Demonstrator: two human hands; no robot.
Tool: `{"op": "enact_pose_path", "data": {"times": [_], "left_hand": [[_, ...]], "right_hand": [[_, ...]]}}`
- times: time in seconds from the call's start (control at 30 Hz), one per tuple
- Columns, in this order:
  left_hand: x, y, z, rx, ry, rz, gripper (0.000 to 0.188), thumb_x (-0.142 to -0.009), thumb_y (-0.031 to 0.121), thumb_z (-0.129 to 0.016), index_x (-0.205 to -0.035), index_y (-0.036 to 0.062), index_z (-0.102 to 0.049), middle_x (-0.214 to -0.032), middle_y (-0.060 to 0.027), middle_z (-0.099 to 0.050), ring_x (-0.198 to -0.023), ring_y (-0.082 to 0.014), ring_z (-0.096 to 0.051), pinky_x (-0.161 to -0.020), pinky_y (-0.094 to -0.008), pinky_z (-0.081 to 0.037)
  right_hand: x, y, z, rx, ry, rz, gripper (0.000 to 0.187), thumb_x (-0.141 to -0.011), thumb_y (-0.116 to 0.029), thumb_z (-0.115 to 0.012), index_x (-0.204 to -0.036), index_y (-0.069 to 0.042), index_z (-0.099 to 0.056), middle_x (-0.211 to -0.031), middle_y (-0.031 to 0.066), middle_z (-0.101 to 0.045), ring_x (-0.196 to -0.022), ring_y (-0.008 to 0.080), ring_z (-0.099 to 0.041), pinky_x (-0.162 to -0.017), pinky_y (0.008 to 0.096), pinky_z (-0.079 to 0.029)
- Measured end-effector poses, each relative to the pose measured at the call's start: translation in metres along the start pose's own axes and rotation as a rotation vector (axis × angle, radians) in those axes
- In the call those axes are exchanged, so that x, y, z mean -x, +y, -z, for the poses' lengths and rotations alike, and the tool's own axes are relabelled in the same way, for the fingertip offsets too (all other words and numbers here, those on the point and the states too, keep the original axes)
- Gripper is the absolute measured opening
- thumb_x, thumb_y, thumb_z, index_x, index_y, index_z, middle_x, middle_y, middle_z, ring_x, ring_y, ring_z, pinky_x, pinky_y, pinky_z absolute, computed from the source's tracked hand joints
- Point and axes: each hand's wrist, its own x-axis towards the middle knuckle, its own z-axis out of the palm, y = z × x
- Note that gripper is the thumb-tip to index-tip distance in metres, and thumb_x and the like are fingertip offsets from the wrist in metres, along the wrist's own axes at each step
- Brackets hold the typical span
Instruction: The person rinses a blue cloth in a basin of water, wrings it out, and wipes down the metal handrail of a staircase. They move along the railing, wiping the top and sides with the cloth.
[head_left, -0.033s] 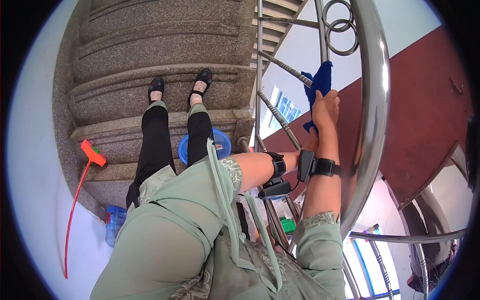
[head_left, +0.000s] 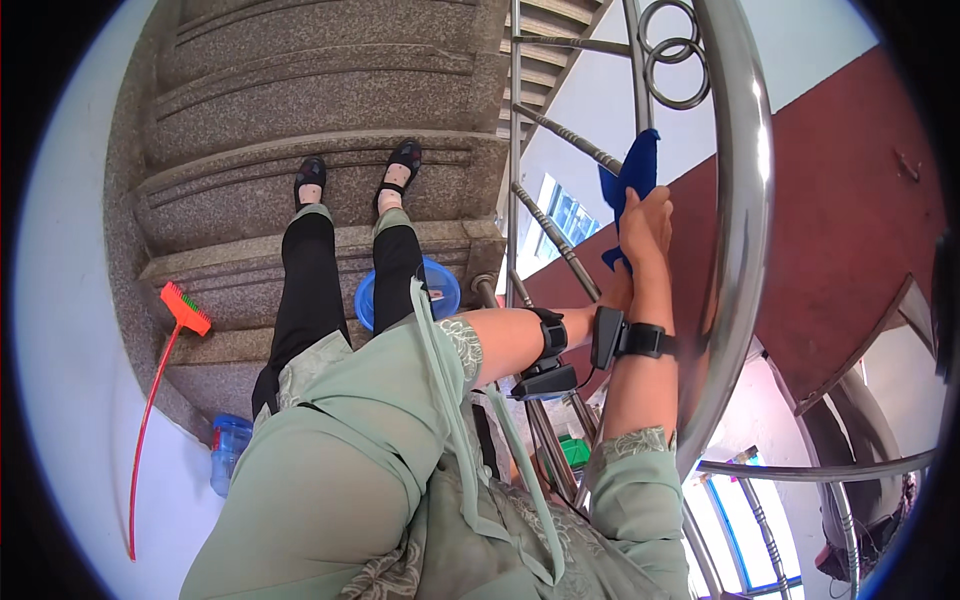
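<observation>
A blue cloth point(head_left: 637, 165) is wrapped against a metal baluster point(head_left: 640, 70) of the stair railing. My right hand point(head_left: 646, 225) has its fingers bent around the cloth and presses it to the bar. Just below, my left hand point(head_left: 619, 287) reaches in from the left, close to the cloth's lower end. Its fingers are hidden behind the right wrist and the cloth. Beside my right forearm curves the thick, shiny handrail point(head_left: 745, 190). Both wrists wear black strapped devices.
Stone steps point(head_left: 310, 100) lie under my feet, with a blue basin point(head_left: 440, 290) beside them. A red broom point(head_left: 160, 385) leans at the left wall, near a blue water jug point(head_left: 230, 450). Joined metal rings point(head_left: 676, 75) and ridged crossbars point(head_left: 558, 236) fill the railing.
My right hand and the cloth have shifted slightly nearer to me along the baluster, and the cloth's folds have changed shape. The whole view has moved a little.
</observation>
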Motion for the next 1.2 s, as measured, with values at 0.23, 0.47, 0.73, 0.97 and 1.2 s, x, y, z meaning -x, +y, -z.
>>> {"op": "enact_pose_path", "data": {"times": [0.23, 0.47, 0.73, 0.97, 1.2], "left_hand": [[0.002, -0.012, -0.060, -0.186, 0.319, -0.192, 0.061, -0.097, 0.055, -0.043, -0.133, 0.0067, -0.047, -0.133, -0.0091, -0.053, -0.116, -0.0200, -0.055, -0.096, -0.0328, -0.046], [0.001, -0.056, -0.025, -0.818, 0.193, -0.584, 0.058, -0.097, 0.038, -0.052, -0.141, 0.0032, -0.036, -0.140, -0.0097, -0.045, -0.123, -0.0186, -0.048, -0.098, -0.0332, -0.045], [-0.013, -0.003, 0.013, -0.207, -0.158, -0.218, 0.055, -0.098, 0.040, -0.052, -0.129, -0.0024, -0.035, -0.120, -0.0141, -0.053, -0.105, -0.0215, -0.055, -0.088, -0.0376, -0.047], [-0.053, 0.086, 0.030, -0.144, -0.006, -0.410, 0.056, -0.098, 0.042, -0.052, -0.119, -0.0073, -0.035, -0.103, -0.0179, -0.060, -0.089, -0.0240, -0.060, -0.079, -0.0414, -0.050], [-0.061, 0.097, 0.057, -0.660, 0.190, -0.412, 0.053, -0.094, 0.045, -0.055, -0.104, -0.0065, -0.048, -0.083, -0.0238, -0.062, -0.083, -0.0358, -0.064, -0.076, -0.0414, -0.049]], "right_hand": [[0.065, 0.040, 0.006, -0.024, -0.136, -0.102, 0.039, -0.098, -0.034, -0.053, -0.113, 0.001, -0.044, -0.118, 0.0283, -0.055, -0.110, 0.0478, -0.056, -0.091, 0.0549, -0.047], [0.057, 0.043, -0.007, 0.071, -0.098, -0.112, 0.041, -0.097, -0.037, -0.056, -0.113, 0.000, -0.046, -0.117, 0.0268, -0.056, -0.113, 0.0440, -0.055, -0.091, 0.0532, -0.048], [-0.047, -0.022, -0.007, 0.097, -0.038, 0.027, 0.058, -0.097, -0.046, -0.050, -0.117, 0.009, -0.047, -0.116, 0.0345, -0.060, -0.114, 0.0494, -0.056, -0.096, 0.0531, -0.046], [-0.113, -0.057, -0.017, 0.116, 0.072, 0.108, 0.059, -0.095, -0.045, -0.054, -0.120, 0.007, -0.046, -0.116, 0.0346, -0.059, -0.111, 0.0475, -0.059, -0.097, 0.0515, -0.046], [-0.111, -0.053, -0.022, 0.188, 0.051, 0.167, 0.061, -0.098, -0.045, -0.046, -0.127, 0.009, -0.045, -0.118, 0.0350, -0.060, -0.113, 0.0483, -0.059, -0.096, 0.0531, -0.046]]}}
